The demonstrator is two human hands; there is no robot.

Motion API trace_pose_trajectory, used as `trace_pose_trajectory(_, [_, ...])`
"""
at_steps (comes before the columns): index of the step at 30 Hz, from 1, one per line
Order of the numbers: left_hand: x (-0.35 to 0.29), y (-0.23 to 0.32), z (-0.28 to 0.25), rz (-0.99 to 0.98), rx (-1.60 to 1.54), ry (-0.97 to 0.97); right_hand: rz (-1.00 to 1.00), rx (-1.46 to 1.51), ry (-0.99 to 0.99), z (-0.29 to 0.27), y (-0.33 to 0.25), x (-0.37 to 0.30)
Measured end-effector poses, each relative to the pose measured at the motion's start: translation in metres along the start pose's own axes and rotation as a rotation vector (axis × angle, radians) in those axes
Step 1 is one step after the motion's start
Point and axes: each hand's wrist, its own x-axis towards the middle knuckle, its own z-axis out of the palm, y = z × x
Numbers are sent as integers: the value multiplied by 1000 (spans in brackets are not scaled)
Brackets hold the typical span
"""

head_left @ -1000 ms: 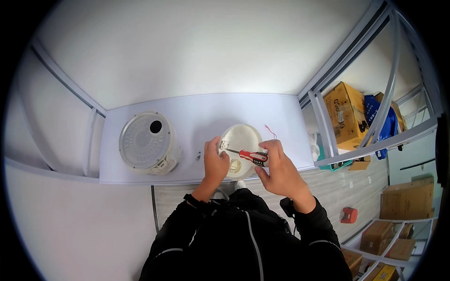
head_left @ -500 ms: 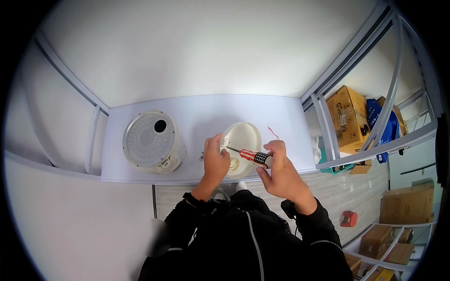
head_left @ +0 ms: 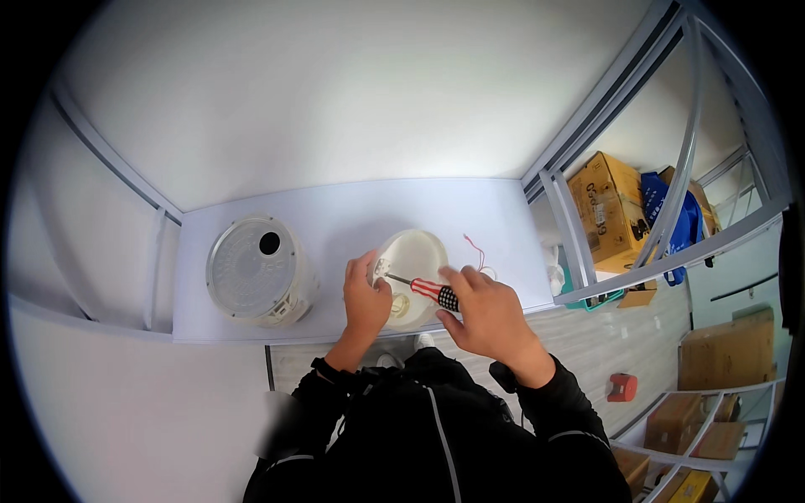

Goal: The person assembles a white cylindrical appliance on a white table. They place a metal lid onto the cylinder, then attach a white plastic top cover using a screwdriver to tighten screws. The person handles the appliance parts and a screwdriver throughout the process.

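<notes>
My left hand (head_left: 364, 303) is closed around the left rim of a round, hollow cream plastic cover (head_left: 419, 249), which is tilted with its inside showing. In my right hand (head_left: 493, 312) is a screwdriver (head_left: 434, 293) with a red, white and black handle, gripped near its back end. Its shaft points left into the cover, and the tip is at a small fitting by the left inner wall, near my left thumb. Whether the tip sits in a screw is too small to tell. A raised round part (head_left: 399, 305) stands inside the cover, near my left fingers.
A white cylindrical tub (head_left: 293, 295) with a translucent lid (head_left: 239, 272) and a black round spot stands left on the white table (head_left: 335, 197). A thin red cord (head_left: 476, 248) lies beyond my right hand. Metal frame posts flank the table; cardboard boxes (head_left: 605, 214) are at right.
The whole view has shifted slightly. My right fingers now cover more of the screwdriver's back end. Small screws seen beside my left hand earlier are now hidden.
</notes>
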Motion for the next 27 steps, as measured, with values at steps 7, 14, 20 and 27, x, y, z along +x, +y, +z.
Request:
trace_pose_trajectory(7, [7,4,-5,30,38,-65,319,234,-196,6,8,2])
trace_pose_trajectory(14, [9,0,-5,21,65,-57,379,357,-144,15,13,-6])
trace_pose_trajectory(20, [11,-3,-5,13,52,-48,61,143,-48,18,9,-9])
trace_pose_trajectory(27, [13,-1,-7,67,85,-54,195,201,-6,20,9,-4])
